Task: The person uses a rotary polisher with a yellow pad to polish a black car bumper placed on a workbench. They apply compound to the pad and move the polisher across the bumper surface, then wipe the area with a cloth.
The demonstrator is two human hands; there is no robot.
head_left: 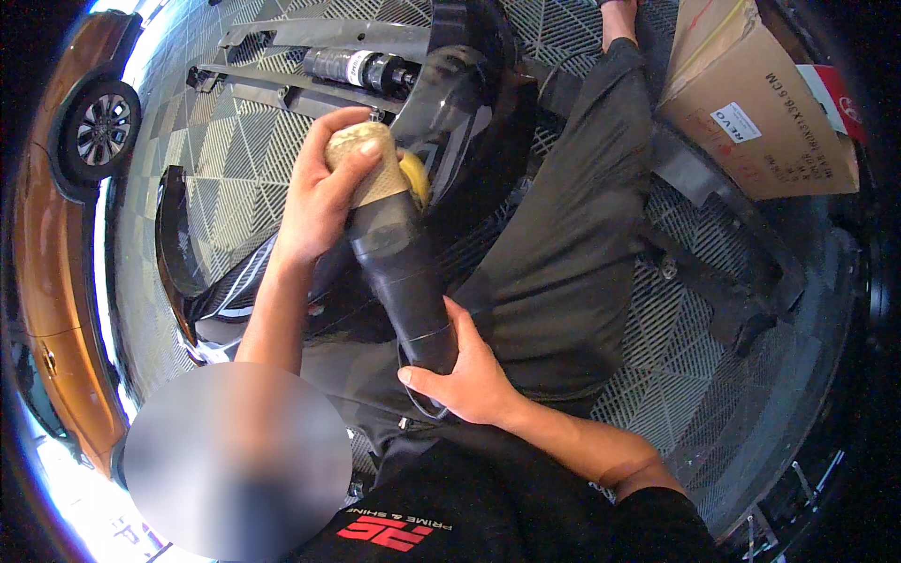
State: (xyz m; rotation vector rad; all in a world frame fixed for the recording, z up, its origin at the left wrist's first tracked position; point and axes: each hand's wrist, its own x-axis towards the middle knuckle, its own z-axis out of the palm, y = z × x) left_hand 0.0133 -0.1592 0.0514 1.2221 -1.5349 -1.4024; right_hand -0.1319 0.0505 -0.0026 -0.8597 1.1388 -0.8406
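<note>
A long, black corded power tool (402,281) lies slantwise across my lap, held in both hands. It has a tan, textured head with a small metal tip, and a yellow curved part shows beside the head. My left hand (324,183) is wrapped around the tan head, thumb on top. Lower down, my right hand (469,366) grips the black rear end, where a thin cable loops out. Just beyond the tool stands a glossy black curved car panel (460,122), which looks like a bumper.
Dark panel strips (328,36) and a black cylindrical bottle (347,69) lie at the far side. A cardboard box (760,113) stands far right, near black plastic parts (723,291). An orange car (56,281) is at left. Grey tiles (657,403) cover the floor.
</note>
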